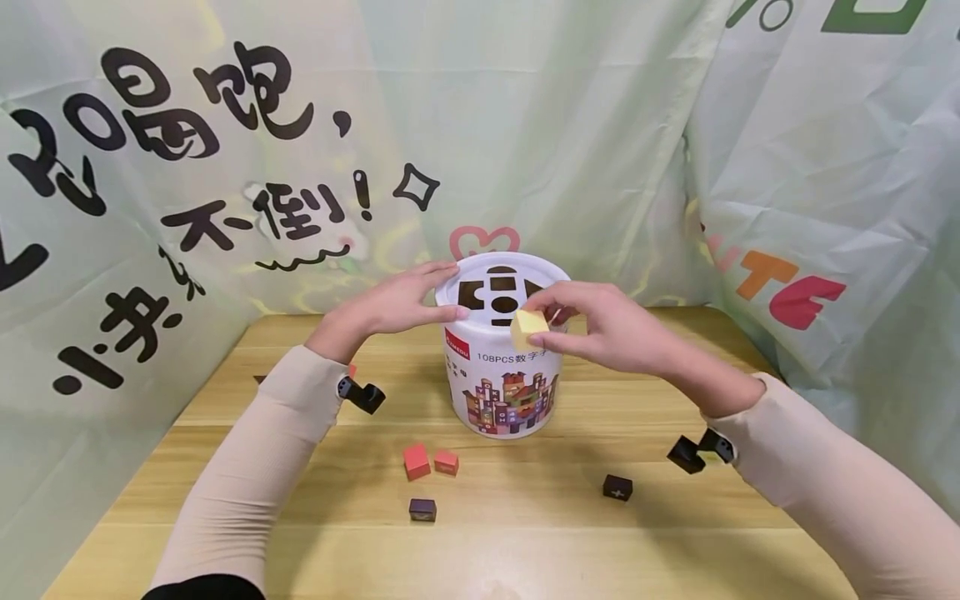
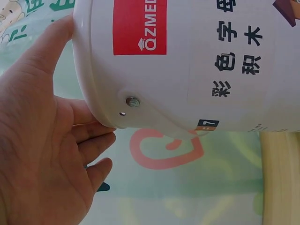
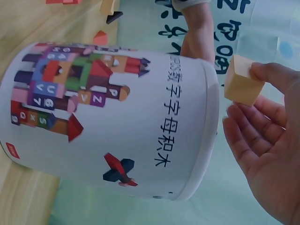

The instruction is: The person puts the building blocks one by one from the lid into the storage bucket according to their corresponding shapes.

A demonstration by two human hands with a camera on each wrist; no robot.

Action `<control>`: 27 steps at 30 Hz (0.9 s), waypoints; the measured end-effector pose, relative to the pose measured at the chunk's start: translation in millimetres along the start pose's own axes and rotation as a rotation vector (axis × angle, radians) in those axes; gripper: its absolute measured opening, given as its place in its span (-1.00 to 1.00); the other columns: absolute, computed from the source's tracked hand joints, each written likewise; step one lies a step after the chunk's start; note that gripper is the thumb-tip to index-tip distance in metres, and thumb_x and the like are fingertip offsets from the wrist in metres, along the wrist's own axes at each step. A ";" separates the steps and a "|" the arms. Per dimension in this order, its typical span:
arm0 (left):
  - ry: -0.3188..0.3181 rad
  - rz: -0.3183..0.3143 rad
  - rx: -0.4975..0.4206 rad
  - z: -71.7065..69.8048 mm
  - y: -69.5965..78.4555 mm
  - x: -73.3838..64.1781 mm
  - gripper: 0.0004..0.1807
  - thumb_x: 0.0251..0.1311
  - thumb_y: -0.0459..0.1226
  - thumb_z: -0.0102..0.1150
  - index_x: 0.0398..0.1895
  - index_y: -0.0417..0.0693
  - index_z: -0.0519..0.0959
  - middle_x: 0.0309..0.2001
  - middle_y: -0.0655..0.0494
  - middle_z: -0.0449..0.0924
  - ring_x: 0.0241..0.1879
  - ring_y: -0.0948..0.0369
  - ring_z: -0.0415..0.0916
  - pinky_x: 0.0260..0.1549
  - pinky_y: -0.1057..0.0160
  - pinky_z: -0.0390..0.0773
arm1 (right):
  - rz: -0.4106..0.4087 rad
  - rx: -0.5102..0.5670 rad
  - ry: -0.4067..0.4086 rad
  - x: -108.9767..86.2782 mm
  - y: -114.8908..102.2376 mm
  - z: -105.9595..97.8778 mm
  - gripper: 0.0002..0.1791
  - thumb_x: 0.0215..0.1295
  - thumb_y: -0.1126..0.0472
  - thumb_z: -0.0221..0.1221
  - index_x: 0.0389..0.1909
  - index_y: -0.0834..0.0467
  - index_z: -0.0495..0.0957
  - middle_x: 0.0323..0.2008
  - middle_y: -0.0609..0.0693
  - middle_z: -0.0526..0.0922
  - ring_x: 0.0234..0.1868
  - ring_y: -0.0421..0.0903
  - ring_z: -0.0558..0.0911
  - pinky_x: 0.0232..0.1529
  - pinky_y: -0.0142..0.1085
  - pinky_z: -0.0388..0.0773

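A white block bucket (image 1: 504,400) stands upright on the wooden table, its white lid (image 1: 525,265) pierced by shaped holes. My left hand (image 1: 393,302) rests at the lid's left rim, thumb on the near side and fingers toward the back. In the left wrist view those fingertips (image 2: 101,138) touch the rim. A pale yellow block (image 1: 528,328) is pinched between the thumb and fingers of my right hand (image 1: 603,323). It is held just over the lid's near right edge and overlaps some of the holes in the head view.
Two red blocks (image 1: 416,462) and a dark block (image 1: 423,510) lie in front of the bucket. A black block with a plus sign (image 1: 617,487) lies to the right. More pieces, including a dark triangle (image 3: 114,18), are mostly behind my left sleeve. Printed cloth (image 1: 570,167) hangs around the table.
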State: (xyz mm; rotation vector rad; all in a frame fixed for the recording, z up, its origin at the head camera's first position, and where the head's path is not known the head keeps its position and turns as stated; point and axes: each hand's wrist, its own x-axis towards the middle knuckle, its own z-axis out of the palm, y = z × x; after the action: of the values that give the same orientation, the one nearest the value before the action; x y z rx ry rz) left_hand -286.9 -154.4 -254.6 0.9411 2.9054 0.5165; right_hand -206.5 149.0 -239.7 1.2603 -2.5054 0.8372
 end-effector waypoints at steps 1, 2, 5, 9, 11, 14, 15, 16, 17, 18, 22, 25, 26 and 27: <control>0.002 -0.002 -0.002 -0.1 -0.1 -0.2 0.01 0.19 0.36 0.00 0.55 -0.02 0.05 0.55 0.08 -0.08 0.50 0.05 -0.11 0.38 -0.10 0.04 | 0.019 0.003 0.002 3.8 1.3 -1.3 -0.67 0.25 0.08 0.34 0.01 0.05 0.61 -0.16 -0.21 0.65 -0.17 -0.24 0.59 -0.16 -0.23 0.56; 0.003 -0.003 -0.001 -0.2 -0.2 -0.6 0.01 0.19 0.36 -0.01 0.55 -0.02 0.05 0.55 0.08 -0.08 0.50 0.05 -0.11 0.38 -0.10 0.04 | 0.040 0.007 0.001 7.7 2.6 -2.3 -0.66 0.26 0.07 0.33 0.02 0.06 0.61 -0.15 -0.18 0.65 -0.16 -0.21 0.60 -0.16 -0.20 0.56; 0.003 -0.003 -0.003 0.0 -0.8 -0.9 0.02 0.18 0.37 -0.01 0.55 -0.02 0.05 0.55 0.09 -0.08 0.49 0.04 -0.10 0.38 -0.10 0.04 | 0.100 0.014 0.003 18.8 6.1 -5.5 -0.65 0.28 0.05 0.31 0.03 0.09 0.60 -0.12 -0.10 0.65 -0.10 -0.13 0.60 -0.08 -0.13 0.56; 0.001 -0.003 -0.004 0.4 -1.0 -0.7 0.03 0.18 0.39 -0.03 0.55 -0.01 0.05 0.55 0.10 -0.08 0.49 0.04 -0.08 0.38 -0.11 0.05 | 0.159 0.029 0.003 33.2 10.6 -10.2 -0.63 0.28 0.06 0.31 0.03 0.14 0.60 -0.13 -0.04 0.66 -0.09 -0.11 0.62 0.01 -0.12 0.55; 0.003 -0.004 -0.005 0.4 -1.2 -0.5 0.03 0.17 0.39 -0.03 0.55 0.00 0.05 0.55 0.09 -0.08 0.49 0.03 -0.07 0.37 -0.11 0.06 | 0.183 0.044 -0.002 40.6 12.6 -12.1 -0.64 0.27 0.07 0.32 0.02 0.15 0.60 -0.17 -0.04 0.67 -0.13 -0.12 0.64 -0.01 -0.14 0.56; 0.004 -0.004 -0.002 0.1 -1.2 -0.1 0.03 0.17 0.39 -0.03 0.55 0.00 0.06 0.55 0.08 -0.07 0.49 0.02 -0.07 0.37 -0.12 0.07 | 0.221 0.060 -0.025 51.5 17.3 -14.2 -0.65 0.27 0.08 0.32 0.02 0.14 0.60 -0.21 -0.04 0.68 -0.18 -0.14 0.65 -0.06 -0.17 0.56; 0.003 -0.006 -0.002 0.0 -1.2 0.0 0.03 0.17 0.40 -0.02 0.55 0.00 0.06 0.55 0.08 -0.07 0.49 0.02 -0.07 0.37 -0.12 0.07 | 0.234 0.060 -0.035 54.9 18.8 -14.6 -0.65 0.27 0.08 0.31 0.02 0.13 0.60 -0.22 -0.04 0.68 -0.18 -0.14 0.65 -0.07 -0.17 0.55; 0.003 -0.008 0.001 -0.1 -1.3 0.0 0.03 0.16 0.40 -0.03 0.55 0.00 0.06 0.55 0.09 -0.07 0.49 0.02 -0.07 0.37 -0.12 0.07 | 0.247 0.058 -0.045 58.2 20.5 -14.8 -0.65 0.28 0.08 0.31 0.03 0.12 0.59 -0.22 -0.04 0.68 -0.19 -0.14 0.65 -0.07 -0.17 0.54; 0.002 -0.009 0.001 -0.2 -1.4 0.0 0.04 0.16 0.40 -0.03 0.55 0.00 0.06 0.55 0.09 -0.07 0.49 0.02 -0.07 0.37 -0.12 0.07 | 0.259 0.050 -0.055 61.4 22.3 -14.8 -0.65 0.29 0.07 0.30 0.04 0.11 0.59 -0.21 -0.04 0.68 -0.18 -0.14 0.65 -0.07 -0.16 0.54; 0.000 -0.011 0.001 -0.2 -1.5 0.0 0.04 0.16 0.41 -0.04 0.55 0.01 0.05 0.55 0.10 -0.08 0.49 0.02 -0.07 0.37 -0.12 0.07 | 0.270 0.043 -0.063 64.3 24.5 -14.5 -0.64 0.29 0.06 0.30 0.05 0.11 0.59 -0.20 -0.04 0.69 -0.16 -0.13 0.64 -0.06 -0.15 0.53; -0.002 -0.016 -0.001 -0.2 -1.8 -0.5 0.03 0.17 0.40 -0.04 0.56 0.02 0.05 0.55 0.11 -0.08 0.48 0.02 -0.06 0.37 -0.12 0.07 | 0.311 0.013 -0.089 74.7 31.1 -12.2 -0.64 0.30 0.06 0.29 0.06 0.09 0.60 -0.14 0.00 0.69 -0.08 -0.08 0.63 -0.01 -0.11 0.51; -0.002 -0.012 -0.003 -0.4 -1.8 -0.5 0.02 0.18 0.39 -0.04 0.56 0.02 0.05 0.55 0.11 -0.08 0.49 0.02 -0.07 0.37 -0.12 0.07 | 0.345 0.010 -0.102 81.1 36.5 -8.8 -0.65 0.30 0.06 0.28 0.06 0.09 0.59 -0.10 0.03 0.67 -0.07 -0.06 0.63 -0.04 -0.11 0.55; -0.001 -0.011 -0.003 -0.4 -1.8 -0.4 0.02 0.18 0.39 -0.04 0.56 0.01 0.05 0.55 0.10 -0.08 0.49 0.03 -0.08 0.37 -0.11 0.06 | 0.353 0.012 -0.105 83.0 38.5 -7.4 -0.65 0.30 0.07 0.27 0.05 0.09 0.58 -0.10 0.03 0.67 -0.08 -0.05 0.64 -0.07 -0.11 0.56; 0.000 -0.010 -0.003 -0.5 -1.6 -0.4 0.02 0.18 0.39 -0.04 0.55 0.01 0.05 0.55 0.10 -0.08 0.49 0.03 -0.08 0.37 -0.12 0.06 | 0.360 0.013 -0.107 84.6 40.6 -6.0 -0.66 0.30 0.07 0.27 0.05 0.09 0.58 -0.10 0.03 0.67 -0.09 -0.05 0.64 -0.10 -0.12 0.57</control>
State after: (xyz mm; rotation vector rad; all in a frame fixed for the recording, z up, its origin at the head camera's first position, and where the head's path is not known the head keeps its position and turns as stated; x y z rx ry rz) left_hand -287.5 -156.1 -254.7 0.9259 2.9070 0.5200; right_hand -290.6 115.2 -214.7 0.8885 -2.8683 0.8807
